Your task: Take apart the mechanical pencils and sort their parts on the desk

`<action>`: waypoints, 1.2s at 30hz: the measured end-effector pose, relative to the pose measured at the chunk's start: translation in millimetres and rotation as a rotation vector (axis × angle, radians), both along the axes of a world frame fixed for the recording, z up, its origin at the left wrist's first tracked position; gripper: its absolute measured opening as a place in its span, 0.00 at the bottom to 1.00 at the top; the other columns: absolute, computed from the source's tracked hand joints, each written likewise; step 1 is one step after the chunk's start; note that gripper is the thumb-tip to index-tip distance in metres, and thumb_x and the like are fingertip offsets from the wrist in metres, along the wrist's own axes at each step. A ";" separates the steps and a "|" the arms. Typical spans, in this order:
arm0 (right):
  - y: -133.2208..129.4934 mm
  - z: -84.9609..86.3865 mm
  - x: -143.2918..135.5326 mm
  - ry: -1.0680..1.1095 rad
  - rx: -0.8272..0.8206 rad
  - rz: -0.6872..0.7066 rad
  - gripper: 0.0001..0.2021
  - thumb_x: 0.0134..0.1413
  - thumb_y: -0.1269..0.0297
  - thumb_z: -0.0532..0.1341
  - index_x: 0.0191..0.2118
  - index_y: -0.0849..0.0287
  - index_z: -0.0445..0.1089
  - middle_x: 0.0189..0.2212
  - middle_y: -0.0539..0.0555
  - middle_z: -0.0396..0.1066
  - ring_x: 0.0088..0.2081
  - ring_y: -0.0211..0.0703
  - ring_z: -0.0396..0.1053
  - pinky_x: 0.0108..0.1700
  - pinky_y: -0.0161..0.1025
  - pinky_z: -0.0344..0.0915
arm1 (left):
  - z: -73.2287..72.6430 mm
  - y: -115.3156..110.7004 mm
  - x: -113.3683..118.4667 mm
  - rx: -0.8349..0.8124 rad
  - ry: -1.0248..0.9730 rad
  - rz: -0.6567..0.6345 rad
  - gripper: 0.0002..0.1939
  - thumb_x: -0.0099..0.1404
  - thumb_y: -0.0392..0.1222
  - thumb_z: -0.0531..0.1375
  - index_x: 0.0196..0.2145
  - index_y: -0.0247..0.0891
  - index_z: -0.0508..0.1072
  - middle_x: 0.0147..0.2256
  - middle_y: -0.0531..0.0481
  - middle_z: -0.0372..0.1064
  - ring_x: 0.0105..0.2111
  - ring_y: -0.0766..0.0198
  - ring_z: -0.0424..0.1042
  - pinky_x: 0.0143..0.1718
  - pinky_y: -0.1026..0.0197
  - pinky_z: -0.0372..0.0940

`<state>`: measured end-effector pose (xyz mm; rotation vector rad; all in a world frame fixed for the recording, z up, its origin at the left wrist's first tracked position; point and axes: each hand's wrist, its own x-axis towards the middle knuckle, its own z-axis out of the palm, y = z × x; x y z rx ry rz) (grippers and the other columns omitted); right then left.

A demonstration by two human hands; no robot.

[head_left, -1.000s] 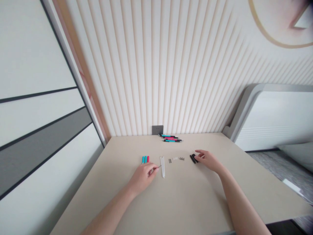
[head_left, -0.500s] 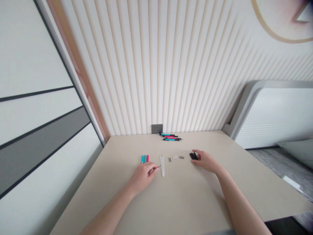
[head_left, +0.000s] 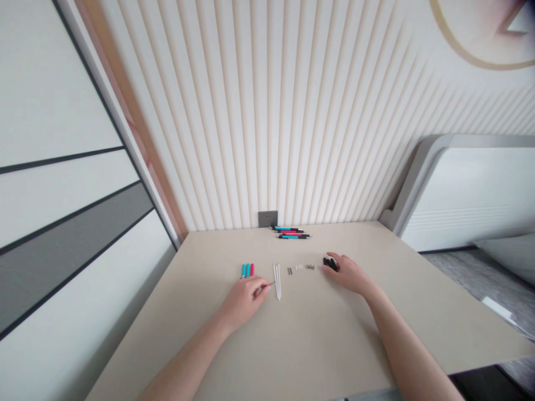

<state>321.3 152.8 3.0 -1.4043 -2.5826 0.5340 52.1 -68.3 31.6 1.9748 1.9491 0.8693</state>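
My left hand (head_left: 246,298) is closed in a pinch, with a small thin dark-tipped piece poking out from its fingertips beside the white refill tubes (head_left: 277,281). Blue and pink pen barrels (head_left: 248,270) lie just beyond its knuckles. My right hand (head_left: 346,272) has thumb and fingers apart around the black pen parts (head_left: 330,263) on the table; whether it grips any is unclear. Between the hands are grey small pieces (head_left: 290,271), clear small pieces (head_left: 298,267) and metal small pieces (head_left: 310,267), in a row.
Several blue, pink and black pens (head_left: 292,233) lie at the back of the beige table (head_left: 309,340), near a dark wall socket (head_left: 268,219). A ribbed wall stands behind. A grey-white headboard (head_left: 468,195) is on the right.
My right hand has shifted slightly left over the black pen parts, its thumb now nearer the metal pieces. My left hand has hardly moved.
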 end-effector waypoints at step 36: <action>-1.6 3.3 0.1 0.042 -0.019 0.053 0.26 0.56 0.57 0.58 0.60 0.53 0.62 0.46 0.57 0.64 0.45 0.47 0.69 0.51 0.40 0.58 | -2.7 -0.6 -2.8 0.009 0.058 0.080 0.12 0.69 0.43 0.52 0.36 0.39 0.75 0.30 0.51 0.72 0.27 0.66 0.66 0.31 0.65 0.59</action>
